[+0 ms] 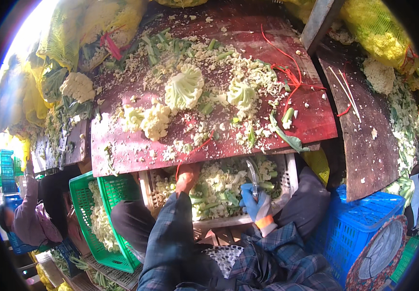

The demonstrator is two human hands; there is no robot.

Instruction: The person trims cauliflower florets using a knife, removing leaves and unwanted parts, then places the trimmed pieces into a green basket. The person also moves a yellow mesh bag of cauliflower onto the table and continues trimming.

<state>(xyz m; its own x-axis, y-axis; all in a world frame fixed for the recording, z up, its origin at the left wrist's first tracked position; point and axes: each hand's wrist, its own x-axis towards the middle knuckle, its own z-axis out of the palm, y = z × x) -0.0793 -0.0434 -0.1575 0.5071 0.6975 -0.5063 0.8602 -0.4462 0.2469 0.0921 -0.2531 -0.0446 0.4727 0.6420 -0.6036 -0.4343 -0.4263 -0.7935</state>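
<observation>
My right hand (pixel 258 205), in a blue and grey glove with an orange cuff, grips a knife with a curved metal blade (pixel 252 174). It is over a white plastic crate (pixel 292 174) between my knees, which holds cauliflower trimmings (pixel 218 187). My left hand (pixel 187 178) is bare and meets the front edge of the red board table (pixel 122 162). Its fingers are hidden there, so I cannot see whether they hold anything. On the tabletop lie cut cauliflower pieces (pixel 184 87), a smaller floret (pixel 241 94) and a cream-coloured clump (pixel 155 122) among crumbs and leaf scraps.
A green crate (pixel 109 260) with cauliflower florets stands at my left. To my right are a blue crate (pixel 362 218) and a round fabric-rimmed hat (pixel 400 236). Yellow mesh bags (pixel 62 36) line the back. Red string (pixel 296 82) trails across the table. Another person (pixel 35 222) is at far left.
</observation>
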